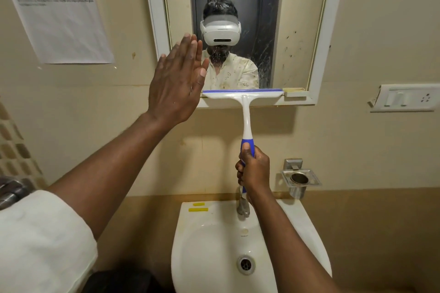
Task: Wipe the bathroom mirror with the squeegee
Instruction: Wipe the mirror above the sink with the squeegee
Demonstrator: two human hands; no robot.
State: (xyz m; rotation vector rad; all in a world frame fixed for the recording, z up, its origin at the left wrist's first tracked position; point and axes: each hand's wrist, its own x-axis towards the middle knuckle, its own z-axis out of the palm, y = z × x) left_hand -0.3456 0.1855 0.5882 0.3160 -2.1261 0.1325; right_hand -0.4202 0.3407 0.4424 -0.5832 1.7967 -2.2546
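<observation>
The right hand [253,169] was clenched around the blue grip of the squeegee [245,104], whose blade lay well above that hand along the bottom edge of the mirror [297,31]. The left hand [177,78] was released, fingers flat, raised left of the blade. The sink [190,245] sat below both hands.

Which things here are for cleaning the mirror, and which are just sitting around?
For the job:
mirror
squeegee, gripped by the right hand
left hand, open and flat by the glass

Just sitting around:
sink
tap
metal cup holder
wall switch
paper notice
</observation>
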